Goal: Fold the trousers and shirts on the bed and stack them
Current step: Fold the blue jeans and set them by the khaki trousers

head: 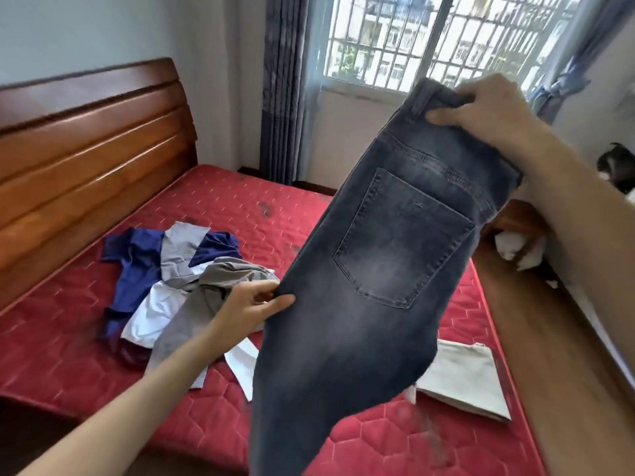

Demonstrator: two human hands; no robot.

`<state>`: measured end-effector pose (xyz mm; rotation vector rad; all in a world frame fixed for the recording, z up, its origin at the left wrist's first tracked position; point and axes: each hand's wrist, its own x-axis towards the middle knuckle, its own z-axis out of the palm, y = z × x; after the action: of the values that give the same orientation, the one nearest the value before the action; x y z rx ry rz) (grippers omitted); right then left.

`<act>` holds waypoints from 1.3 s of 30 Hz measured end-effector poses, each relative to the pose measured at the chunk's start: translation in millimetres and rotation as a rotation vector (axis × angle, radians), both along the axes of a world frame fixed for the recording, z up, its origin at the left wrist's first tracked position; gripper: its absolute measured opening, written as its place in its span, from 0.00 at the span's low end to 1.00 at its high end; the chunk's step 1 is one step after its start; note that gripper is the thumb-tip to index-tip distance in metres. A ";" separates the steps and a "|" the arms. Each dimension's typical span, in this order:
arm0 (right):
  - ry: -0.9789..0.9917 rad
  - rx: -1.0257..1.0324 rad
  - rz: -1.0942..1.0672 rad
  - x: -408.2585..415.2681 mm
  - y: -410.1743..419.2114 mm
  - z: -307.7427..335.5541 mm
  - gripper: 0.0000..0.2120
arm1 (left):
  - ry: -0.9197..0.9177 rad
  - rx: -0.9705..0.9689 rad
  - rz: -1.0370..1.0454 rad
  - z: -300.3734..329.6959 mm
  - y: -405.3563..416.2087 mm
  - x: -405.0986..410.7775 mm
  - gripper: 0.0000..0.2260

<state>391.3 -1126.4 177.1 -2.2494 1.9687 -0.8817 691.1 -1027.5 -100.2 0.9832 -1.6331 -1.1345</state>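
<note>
Dark grey-blue jeans (371, 286) hang in the air over the bed, back pocket facing me, folded lengthwise. My right hand (481, 111) grips the waistband at the top. My left hand (251, 307) pinches the left edge of the jeans near the seat. On the red mattress (68, 338) to the left lies a loose pile of shirts (171, 290): one navy, one white, grey ones. A folded beige garment (464, 379) lies flat on the mattress at the right, partly hidden behind the jeans.
A wooden headboard (86, 149) runs along the left. A barred window (429, 39) and grey curtains (281, 87) stand beyond the bed. A wooden bed edge (536, 331) lies on the right, with white crumpled things (515, 249) beside it on the floor.
</note>
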 end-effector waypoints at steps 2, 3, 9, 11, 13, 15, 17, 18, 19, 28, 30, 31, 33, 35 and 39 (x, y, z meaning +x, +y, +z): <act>-0.022 0.110 -0.016 -13.1 -26.9 -29.9 0.17 | 0.020 0.110 -0.022 -29.7 -12.2 -14.2 0.13; -0.007 0.156 -0.030 -19.9 -44.2 -53.0 0.17 | 0.021 0.171 -0.011 -51.0 -19.3 -22.0 0.12; 0.058 0.421 -0.150 -72.6 -146.7 -299.5 0.13 | -0.133 0.517 0.125 -246.9 -76.6 -88.9 0.12; 0.061 0.467 -0.139 -93.5 -173.3 -399.1 0.13 | -0.254 0.575 0.147 -322.3 -99.0 -114.6 0.14; 0.038 0.484 -0.134 -111.8 -193.6 -490.3 0.11 | -0.334 0.628 0.191 -390.4 -124.1 -138.1 0.12; 0.000 0.492 -0.149 -126.1 -212.8 -567.1 0.10 | -0.379 0.635 0.276 -446.6 -153.2 -153.2 0.10; -0.028 0.482 -0.171 -135.5 -237.2 -618.4 0.09 | -0.407 0.637 0.366 -485.5 -180.7 -156.8 0.07; -0.041 0.472 -0.177 -139.0 -252.8 -634.9 0.09 | -0.424 0.640 0.380 -499.8 -191.7 -154.6 0.08; -0.046 0.464 -0.168 -141.2 -270.1 -646.2 0.09 | -0.435 0.646 0.372 -511.2 -200.3 -151.1 0.10; 0.110 0.515 0.023 -121.3 -464.4 -646.1 0.13 | -0.253 0.617 0.352 -509.4 -297.6 -140.1 0.06; 0.112 0.423 -0.040 -111.4 -513.2 -647.1 0.12 | -0.321 0.550 0.419 -516.1 -339.6 -143.4 0.06; 0.083 0.391 -0.084 -107.1 -532.1 -649.7 0.13 | -0.386 0.515 0.468 -522.7 -359.3 -145.1 0.05; 0.039 0.421 -0.133 -100.7 -553.4 -665.3 0.17 | -0.544 0.515 0.577 -539.3 -387.8 -148.7 0.07; 0.052 0.519 -0.101 -95.0 -547.0 -696.8 0.20 | -0.760 0.537 0.646 -554.6 -394.3 -155.1 0.14; 0.013 0.598 -0.013 -98.7 -463.7 -769.1 0.21 | -1.053 0.239 0.622 -571.1 -364.9 -182.5 0.21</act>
<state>292.7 -1590.1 -592.0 -1.8925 1.9141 -0.2211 508.6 -1392.5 -671.3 2.3004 -1.7129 -0.3499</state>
